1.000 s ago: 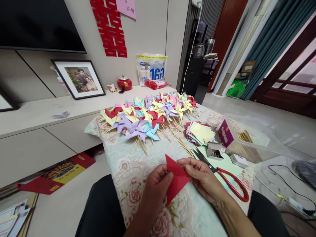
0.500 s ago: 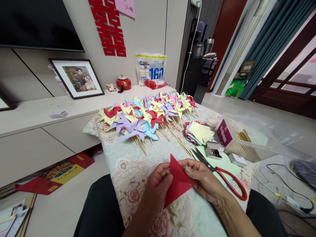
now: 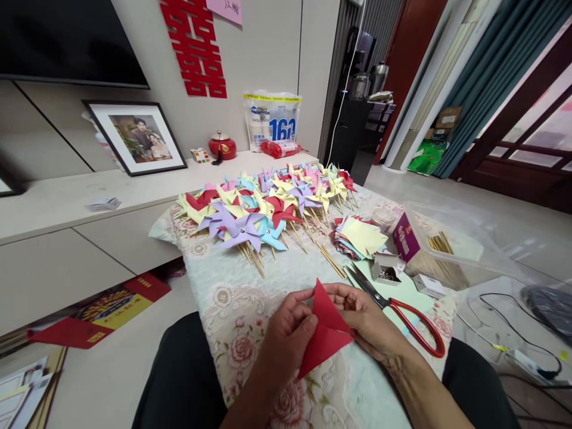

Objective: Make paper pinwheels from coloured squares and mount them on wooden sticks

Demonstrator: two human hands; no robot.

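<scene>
A piece of red paper (image 3: 325, 345) with a slit running inward from its right corner is held up over the table's front part. My left hand (image 3: 290, 333) pinches its left side, thumb in front. On the other side, my right hand (image 3: 364, 316) grips the paper's right edge, its fingertips partly hidden behind the sheet. Red-handled scissors (image 3: 393, 304) lie just beyond my right hand on pale green paper (image 3: 413, 295), blades partly apart. Several finished paper pinwheels (image 3: 241, 231) on sticks lie in a heap farther back.
Right of the pinwheels are a stack of cut paper (image 3: 360, 237), loose sticks (image 3: 332, 261), a small box of metal fasteners (image 3: 386, 273) and a clear plastic bin (image 3: 451, 262) with sticks. A floral cloth (image 3: 243, 304) covers the table. Cables (image 3: 513, 316) run over the floor at right.
Both hands and the red paper have shifted slightly to the right. The slit at the paper's right side shows a little wider. The camera view has moved slightly.
</scene>
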